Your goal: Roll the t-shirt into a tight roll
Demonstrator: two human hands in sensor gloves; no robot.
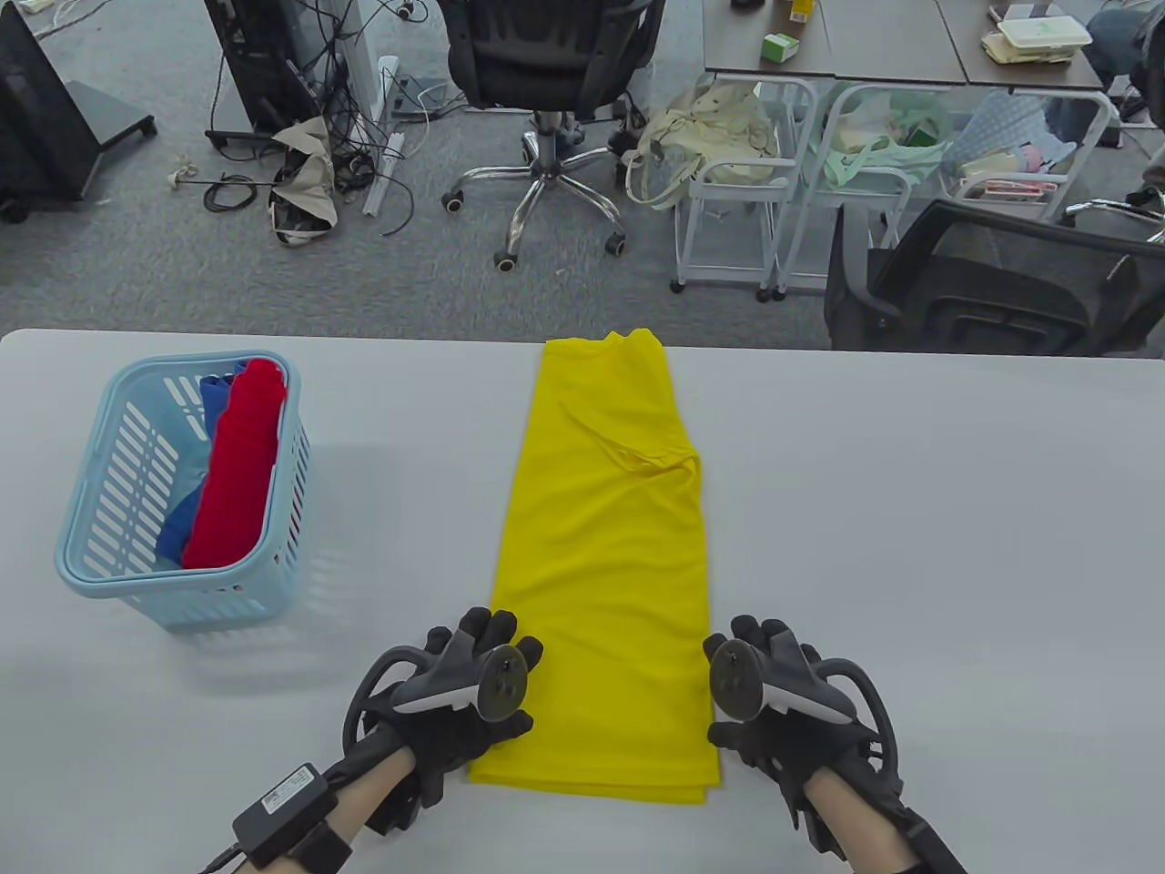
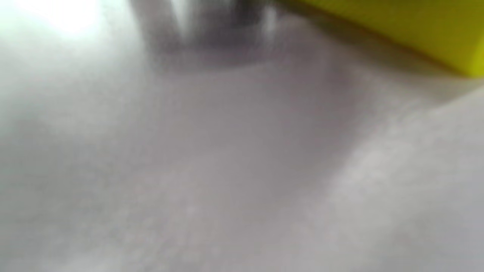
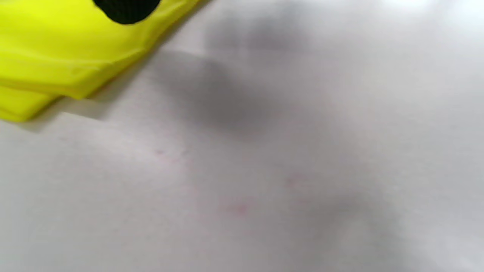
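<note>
A yellow t-shirt (image 1: 605,546) lies flat on the white table (image 1: 910,546), folded into a long narrow strip that runs away from me. My left hand (image 1: 491,665) sits at the strip's near left edge, its thumb touching the cloth. My right hand (image 1: 755,674) sits at the near right edge in the same way. Both hands' fingers point forward and look relaxed; the trackers hide much of them. In the left wrist view the t-shirt (image 2: 397,30) shows blurred at the top right. The right wrist view shows the layered t-shirt corner (image 3: 56,56) with one black fingertip (image 3: 126,9) on it.
A light blue basket (image 1: 173,578) stands at the left of the table with a red roll (image 1: 238,464) and a blue roll (image 1: 214,405) inside. Beyond the far table edge are office chairs, carts and cables on the floor.
</note>
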